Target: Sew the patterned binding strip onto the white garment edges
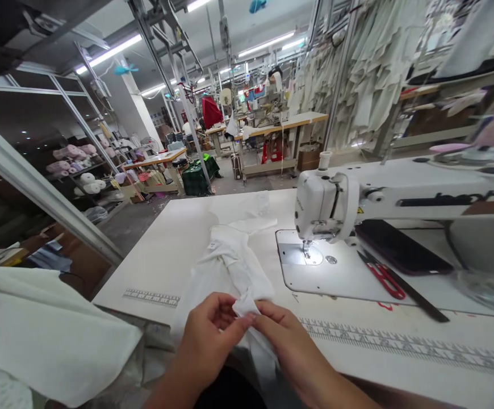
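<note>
A bunched white garment piece (234,261) lies on the white sewing table (179,238), running from the table's middle down to its near edge. My left hand (206,338) and my right hand (283,335) meet at the near end of the cloth, both pinching its folded edge between thumb and fingers. The white sewing machine (327,207) stands to the right, its needle over the lit plate (304,255), clear of the cloth.
Red-handled scissors (385,278) and a dark phone (400,247) lie under the machine arm. Printed rulers mark the table front. A pile of white cloth (38,329) sits at my left. Other sewing tables, fabric rolls and hanging garments fill the room beyond.
</note>
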The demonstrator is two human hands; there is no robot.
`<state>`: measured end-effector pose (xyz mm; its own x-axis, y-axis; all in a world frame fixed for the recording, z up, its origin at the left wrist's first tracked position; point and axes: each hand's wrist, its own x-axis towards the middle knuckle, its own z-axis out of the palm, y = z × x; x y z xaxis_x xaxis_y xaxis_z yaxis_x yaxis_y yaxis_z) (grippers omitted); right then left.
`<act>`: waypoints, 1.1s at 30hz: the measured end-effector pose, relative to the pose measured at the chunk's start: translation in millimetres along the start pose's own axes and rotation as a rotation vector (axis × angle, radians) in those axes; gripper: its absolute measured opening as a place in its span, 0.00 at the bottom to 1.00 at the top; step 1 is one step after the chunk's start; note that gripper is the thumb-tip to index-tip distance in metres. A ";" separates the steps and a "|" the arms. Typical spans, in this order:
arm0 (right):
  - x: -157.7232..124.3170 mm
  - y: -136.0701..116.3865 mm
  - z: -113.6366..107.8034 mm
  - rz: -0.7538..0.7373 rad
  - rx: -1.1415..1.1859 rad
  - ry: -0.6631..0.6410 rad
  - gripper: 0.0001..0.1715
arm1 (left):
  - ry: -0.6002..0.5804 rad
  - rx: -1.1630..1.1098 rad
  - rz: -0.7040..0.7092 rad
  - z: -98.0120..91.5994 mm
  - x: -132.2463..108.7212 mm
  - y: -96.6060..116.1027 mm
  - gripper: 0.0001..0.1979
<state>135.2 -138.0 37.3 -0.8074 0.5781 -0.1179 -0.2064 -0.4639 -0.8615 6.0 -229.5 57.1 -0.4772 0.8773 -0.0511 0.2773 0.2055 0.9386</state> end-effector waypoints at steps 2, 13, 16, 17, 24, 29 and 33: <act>0.5 0.5 3.6 0.021 0.011 0.000 0.10 | 0.067 -0.015 0.028 4.1 -2.9 -7.3 0.12; -2.9 0.0 8.1 0.205 0.228 0.018 0.10 | -0.136 0.571 1.090 -29.4 3.5 0.7 0.13; -3.8 -1.6 7.5 0.239 0.202 0.023 0.08 | -0.226 0.704 1.192 -39.3 4.4 11.2 0.12; -4.2 -1.6 7.1 0.243 0.187 0.024 0.08 | -0.245 0.738 1.221 -41.4 5.1 14.1 0.11; -7.0 0.2 5.5 0.157 -0.036 -0.025 0.10 | -0.343 0.709 1.105 -40.8 10.2 24.4 0.07; -8.6 -3.5 2.0 0.052 -0.308 -0.035 0.17 | -0.346 0.624 0.685 -37.0 5.4 33.8 0.04; -8.4 -4.6 -0.8 -0.037 -0.494 -0.071 0.20 | -0.372 0.595 0.271 -34.9 5.4 49.1 0.02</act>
<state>143.5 -140.2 41.8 -0.8436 0.5332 -0.0639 0.0374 -0.0604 -0.9975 -12.0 -229.8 114.9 -0.0440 0.9975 -0.0554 0.7991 0.0684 0.5973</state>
